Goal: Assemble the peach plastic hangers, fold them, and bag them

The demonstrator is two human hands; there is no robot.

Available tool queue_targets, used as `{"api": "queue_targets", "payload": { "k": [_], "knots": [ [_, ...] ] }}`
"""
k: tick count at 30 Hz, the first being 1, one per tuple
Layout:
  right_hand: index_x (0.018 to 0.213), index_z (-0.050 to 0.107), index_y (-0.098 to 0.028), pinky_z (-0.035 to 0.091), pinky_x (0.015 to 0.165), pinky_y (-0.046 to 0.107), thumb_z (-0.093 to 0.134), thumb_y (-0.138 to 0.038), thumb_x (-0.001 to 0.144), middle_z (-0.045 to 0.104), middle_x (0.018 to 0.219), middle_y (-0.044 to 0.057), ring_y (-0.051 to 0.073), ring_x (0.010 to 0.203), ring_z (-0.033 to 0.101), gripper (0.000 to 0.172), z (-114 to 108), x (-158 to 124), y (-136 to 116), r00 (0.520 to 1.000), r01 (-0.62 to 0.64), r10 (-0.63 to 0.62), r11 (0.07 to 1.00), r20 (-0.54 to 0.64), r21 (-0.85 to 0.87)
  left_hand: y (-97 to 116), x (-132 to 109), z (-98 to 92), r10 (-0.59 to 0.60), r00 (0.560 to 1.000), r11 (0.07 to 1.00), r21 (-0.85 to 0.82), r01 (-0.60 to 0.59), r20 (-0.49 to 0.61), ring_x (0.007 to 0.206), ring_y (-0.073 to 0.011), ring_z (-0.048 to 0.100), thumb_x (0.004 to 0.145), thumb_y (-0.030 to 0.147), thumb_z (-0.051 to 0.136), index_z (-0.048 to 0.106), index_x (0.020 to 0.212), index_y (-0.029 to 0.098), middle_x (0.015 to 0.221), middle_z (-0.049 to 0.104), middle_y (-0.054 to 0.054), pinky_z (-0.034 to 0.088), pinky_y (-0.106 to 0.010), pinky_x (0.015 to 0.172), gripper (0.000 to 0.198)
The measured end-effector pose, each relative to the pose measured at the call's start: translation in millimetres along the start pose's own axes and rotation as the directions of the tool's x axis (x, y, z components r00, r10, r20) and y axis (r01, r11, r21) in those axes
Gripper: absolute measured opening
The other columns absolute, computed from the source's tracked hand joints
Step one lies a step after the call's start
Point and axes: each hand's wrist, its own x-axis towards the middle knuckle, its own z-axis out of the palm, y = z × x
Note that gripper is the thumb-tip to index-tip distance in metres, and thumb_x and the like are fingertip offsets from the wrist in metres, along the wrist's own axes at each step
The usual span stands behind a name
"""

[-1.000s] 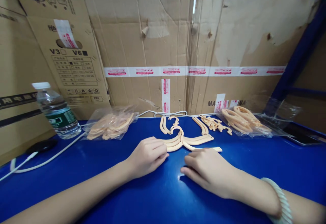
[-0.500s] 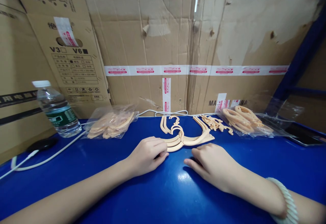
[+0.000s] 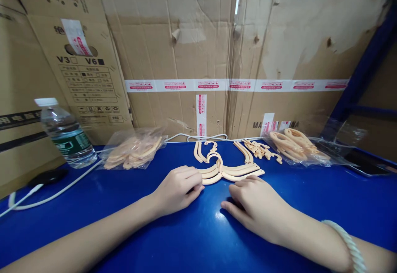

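Observation:
A beige plastic folding hanger [image 3: 212, 180] lies on the blue table, its hook [image 3: 215, 154] pointing away from me and its two arms spread. My left hand [image 3: 181, 188] is closed over the left end of the hanger, hiding that tip. My right hand [image 3: 256, 202] rests just in front of the right arm, thumb apart from the bent fingers, with nothing visible in it; the fingertips are partly hidden. Behind the hanger's arms lie similar curved hanger arms [image 3: 240, 168]. Farther back are loose arms [image 3: 243, 152], a loose hook [image 3: 211, 145] and a pile of hooks [image 3: 259, 149].
Clear plastic bags of beige parts stand at the left [image 3: 133, 149] and right [image 3: 297, 144]. A water bottle [image 3: 66, 134], a black object [image 3: 48, 177] and a white cable [image 3: 62, 196] are at far left. A phone [image 3: 366, 163] lies at right. Cardboard [image 3: 173, 58] walls the back.
The hanger's right arm, raised and crossing the arms behind it before, now lies lower and flatter, nearer to me. My right hand has shifted slightly; my left hand stays on the hanger.

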Motion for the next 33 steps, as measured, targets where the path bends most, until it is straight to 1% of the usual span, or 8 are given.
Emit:
{"api": "queue_targets", "payload": {
  "k": [7, 12, 15, 18, 22, 24, 29, 33],
  "knots": [
    [0.071, 0.06, -0.019, 0.029, 0.057, 0.03, 0.046, -0.043, 0.094, 0.067, 0.069, 0.006, 0.021, 0.064, 0.062, 0.036, 1.4, -1.5, 0.1, 1.0, -0.004, 0.003, 1.0, 0.004, 0.015, 2.1, 1.4, -1.8, 0.019, 1.0, 1.0, -0.004, -0.019, -0.014, 0.062, -0.0141, 0.049, 0.089, 0.012, 0.051, 0.05, 0.073, 0.018, 0.068, 0.059, 0.001, 0.036, -0.026, 0.061, 0.018],
    [0.071, 0.058, -0.019, 0.034, 0.065, 0.032, 0.046, -0.042, 0.093, 0.066, 0.068, 0.005, 0.021, 0.065, 0.061, 0.034, 3.6, -2.0, 0.3, 1.0, 0.028, -0.028, 0.999, 0.007, 0.036, 1.8, 2.5, -2.2, 0.027, 1.0, 1.0, -0.012, -0.027, -0.014, 0.062, -0.014, 0.05, 0.088, 0.01, 0.05, 0.052, 0.074, 0.018, 0.069, 0.061, 0.0, 0.038, -0.026, 0.062, 0.016],
    [0.07, 0.055, -0.019, 0.032, 0.061, 0.03, 0.048, -0.041, 0.093, 0.064, 0.069, 0.005, 0.02, 0.063, 0.059, 0.033, 3.1, -3.0, -1.1, 1.0, 0.026, -0.026, 0.997, 0.002, 0.067, 1.6, 2.7, -1.3, 0.031, 0.999, 0.999, -0.017, -0.032, -0.039, 0.06, -0.0131, 0.05, 0.086, 0.008, 0.05, 0.051, 0.073, 0.018, 0.067, 0.06, 0.002, 0.038, -0.026, 0.061, 0.017],
    [0.074, 0.052, -0.019, 0.032, 0.06, 0.029, 0.049, -0.034, 0.092, 0.064, 0.073, 0.003, 0.018, 0.065, 0.056, 0.023, 1.9, -4.2, -3.2, 0.992, 0.123, -0.123, 0.98, -0.011, 0.156, 2.0, 1.9, -0.5, 0.039, 0.997, 0.999, -0.006, -0.04, -0.06, 0.059, -0.0126, 0.048, 0.085, 0.007, 0.05, 0.049, 0.071, 0.019, 0.065, 0.058, 0.002, 0.036, -0.025, 0.059, 0.018],
    [0.082, 0.048, -0.021, 0.035, 0.067, 0.027, 0.047, -0.019, 0.089, 0.062, 0.078, 0.0, 0.014, 0.068, 0.052, 0.007, 1.6, -5.4, -5.2, 0.947, 0.319, -0.321, 0.915, -0.032, 0.246, 1.5, 0.1, 0.8, 0.067, 0.994, 0.998, 0.014, -0.066, -0.083, 0.057, -0.0124, 0.044, 0.084, 0.005, 0.049, 0.044, 0.067, 0.02, 0.061, 0.053, 0.003, 0.033, -0.026, 0.057, 0.023],
    [0.081, 0.047, -0.021, 0.034, 0.066, 0.026, 0.046, -0.018, 0.088, 0.061, 0.076, 0.0, 0.014, 0.066, 0.05, 0.008, 2.0, -6.1, -5.8, 0.936, 0.346, -0.351, 0.907, -0.021, 0.24, 0.6, -0.7, 1.9, 0.075, 0.992, 0.997, 0.023, -0.073, -0.097, 0.055, -0.0126, 0.041, 0.083, 0.004, 0.048, 0.041, 0.065, 0.02, 0.058, 0.05, 0.004, 0.031, -0.026, 0.056, 0.026],
    [0.078, 0.043, -0.022, 0.033, 0.061, 0.025, 0.045, -0.017, 0.088, 0.059, 0.073, -0.001, 0.014, 0.063, 0.047, 0.011, 1.9, -6.5, -7.5, 0.934, 0.346, -0.357, 0.907, 0.005, 0.241, -0.6, -3.0, 4.0, 0.099, 0.985, 0.995, 0.047, -0.093, -0.142, 0.053, -0.0132, 0.037, 0.082, 0.003, 0.049, 0.038, 0.064, 0.021, 0.056, 0.046, 0.004, 0.028, -0.028, 0.054, 0.028],
    [0.076, 0.04, -0.022, 0.032, 0.061, 0.025, 0.047, -0.019, 0.089, 0.058, 0.071, -0.002, 0.014, 0.061, 0.046, 0.015, 1.6, -5.7, -7.6, 0.93, 0.355, -0.366, 0.896, -0.007, 0.268, 0.2, -3.5, 3.1, 0.093, 0.986, 0.995, 0.052, -0.086, -0.14, 0.054, -0.0137, 0.039, 0.085, 0.006, 0.05, 0.041, 0.066, 0.021, 0.058, 0.051, 0.003, 0.03, -0.028, 0.055, 0.025]
  ]
}}
